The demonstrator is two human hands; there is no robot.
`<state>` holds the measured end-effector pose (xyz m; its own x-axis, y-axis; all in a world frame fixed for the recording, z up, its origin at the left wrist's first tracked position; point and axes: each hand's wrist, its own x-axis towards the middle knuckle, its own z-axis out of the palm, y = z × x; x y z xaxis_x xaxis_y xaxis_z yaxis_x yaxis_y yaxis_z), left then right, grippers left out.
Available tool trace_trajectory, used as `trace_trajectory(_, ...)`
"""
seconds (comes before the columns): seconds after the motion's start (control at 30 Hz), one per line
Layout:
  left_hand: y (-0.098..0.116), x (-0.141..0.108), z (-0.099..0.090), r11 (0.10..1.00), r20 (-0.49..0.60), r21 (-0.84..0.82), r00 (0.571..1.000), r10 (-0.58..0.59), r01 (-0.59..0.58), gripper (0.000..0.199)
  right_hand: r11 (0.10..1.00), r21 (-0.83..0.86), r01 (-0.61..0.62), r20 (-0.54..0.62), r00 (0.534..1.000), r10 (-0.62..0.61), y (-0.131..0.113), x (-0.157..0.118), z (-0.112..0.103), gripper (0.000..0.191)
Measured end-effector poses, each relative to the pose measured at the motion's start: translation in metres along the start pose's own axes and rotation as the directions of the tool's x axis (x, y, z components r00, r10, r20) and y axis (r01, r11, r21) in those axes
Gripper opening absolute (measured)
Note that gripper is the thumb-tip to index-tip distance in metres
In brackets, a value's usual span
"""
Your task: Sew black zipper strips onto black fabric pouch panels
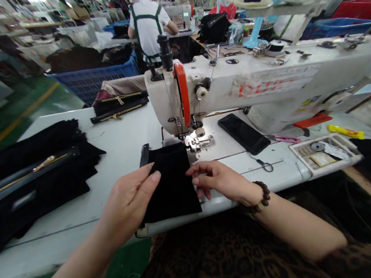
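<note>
A black fabric piece (172, 179) lies on the table, its far edge at the needle area of a white sewing machine (168, 93). My left hand (130, 198) is closed on the left side of this piece, thumb and fingers near its upper left part. At its right edge is my right hand (215, 179), fingers bent and thumb near the forefinger, closed at the cloth's border. A dark strip (144, 153) shows at the cloth's upper left corner.
Stacked black pieces with a zipper (33, 178) lie at left. Zippered pouches (120, 105) sit behind. Right of the needle are a phone (244, 134), small scissors (265, 165) and a parts tray (326, 155). A person (149, 25) sits beyond a blue crate (102, 77).
</note>
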<state>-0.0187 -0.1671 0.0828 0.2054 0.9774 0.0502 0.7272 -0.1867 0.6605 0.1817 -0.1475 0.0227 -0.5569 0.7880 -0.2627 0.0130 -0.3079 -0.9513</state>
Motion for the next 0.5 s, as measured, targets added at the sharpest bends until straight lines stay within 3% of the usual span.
trace_trajectory(0.07,0.0,-0.006,0.008,0.992,0.053,0.018,0.991,0.126,-0.127,0.036,0.989,-0.126,-0.08,0.064,0.994,0.088,0.003,-0.013,0.003,0.02)
trace_trajectory(0.13,-0.002,-0.012,0.018,0.954,0.08,0.06,0.954,0.287,-0.292,0.035,0.969,-0.228,-0.099,0.037,0.993,0.11,0.008,-0.025,0.006,0.017)
trace_trajectory(0.27,-0.009,-0.024,0.037,0.786,0.193,0.209,0.812,0.551,-0.582,0.037,0.976,-0.188,-0.113,-0.083,0.992,0.098,0.022,-0.04,0.014,0.009)
trace_trajectory(0.37,-0.011,-0.03,0.047,0.682,0.257,0.311,0.749,0.61,-0.662,0.037,0.989,-0.091,-0.113,-0.144,0.985,0.099,0.032,-0.043,0.018,0.008)
trace_trajectory(0.5,-0.013,-0.033,0.056,0.628,0.255,0.362,0.721,0.644,-0.689,0.035,0.994,0.065,-0.091,-0.163,0.981,0.101,0.036,-0.045,0.021,0.017)
